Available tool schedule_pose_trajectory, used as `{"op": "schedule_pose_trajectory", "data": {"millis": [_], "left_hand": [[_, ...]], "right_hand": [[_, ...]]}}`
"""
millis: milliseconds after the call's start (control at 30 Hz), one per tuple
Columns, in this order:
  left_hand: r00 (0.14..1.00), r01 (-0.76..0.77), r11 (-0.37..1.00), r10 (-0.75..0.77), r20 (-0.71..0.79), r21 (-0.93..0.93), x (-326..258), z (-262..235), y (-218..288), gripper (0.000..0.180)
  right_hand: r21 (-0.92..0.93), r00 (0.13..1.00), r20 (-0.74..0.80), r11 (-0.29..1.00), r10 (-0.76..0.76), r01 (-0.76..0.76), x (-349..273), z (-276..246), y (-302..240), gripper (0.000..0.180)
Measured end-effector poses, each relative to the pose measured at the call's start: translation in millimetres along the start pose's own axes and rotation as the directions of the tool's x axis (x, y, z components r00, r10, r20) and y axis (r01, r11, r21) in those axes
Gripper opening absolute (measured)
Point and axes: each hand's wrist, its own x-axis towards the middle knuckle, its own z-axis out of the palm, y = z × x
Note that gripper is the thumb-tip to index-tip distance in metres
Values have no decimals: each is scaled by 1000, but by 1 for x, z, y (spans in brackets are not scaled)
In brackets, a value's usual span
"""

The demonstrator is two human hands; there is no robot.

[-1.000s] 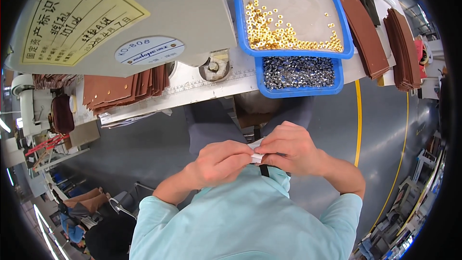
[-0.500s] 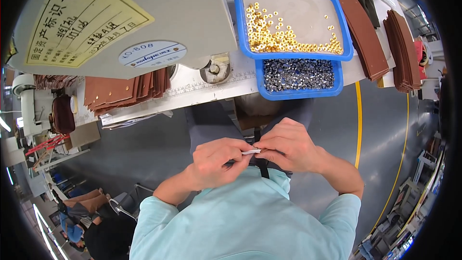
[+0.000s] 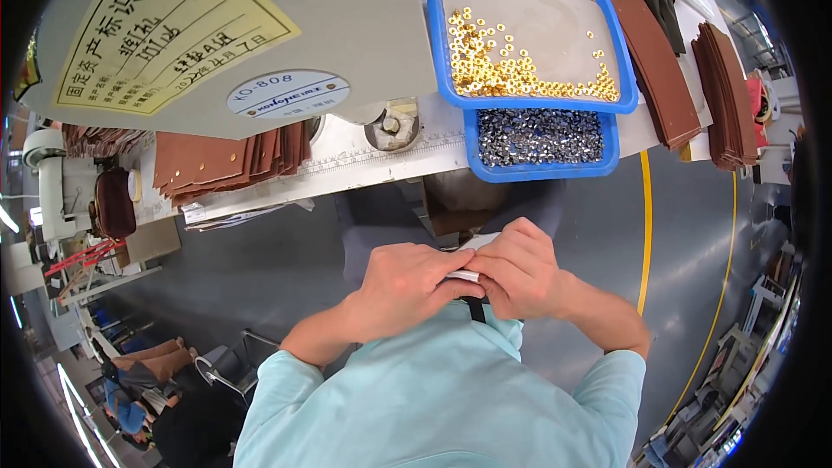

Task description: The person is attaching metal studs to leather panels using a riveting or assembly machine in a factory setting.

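In front of my waist, both hands are closed on a small, flat white thing (image 3: 465, 276) with a silvery edge. My left hand (image 3: 397, 284) pinches it from the left, thumb below and fingers on top. From the right, my right hand (image 3: 525, 270) grips the same thing, its fingertips almost meeting the left ones. A pale corner (image 3: 482, 241) shows beyond the fingers. Most of the thing is covered by my hands, so its kind is unclear.
On the white bench (image 3: 364, 166) ahead sit a blue tray (image 3: 530, 106) of gold-coloured rings and a blue tray (image 3: 614, 156) of small silvery pieces. A grey machine (image 3: 347, 17) rises at left, near brown leather pieces (image 3: 204, 160). More brown stacks (image 3: 724, 95) lie right.
The white thing shows a larger pale part beyond my fingers now. Both hands have closed further around it, and my left hand has shifted slightly right.
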Motion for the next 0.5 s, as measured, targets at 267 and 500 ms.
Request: {"op": "schedule_pose_trajectory", "data": {"millis": [267,500], "left_hand": [[911,335,923,-369,-184,-191,6,-29,2,30],[613,355,591,-732,-296,-725,-31,-76,-34,14]], "right_hand": [[266,784,322,744,531,-613,7,-35,11,84],[432,502,703,258,504,-864,-13,-41,42,42]]}}
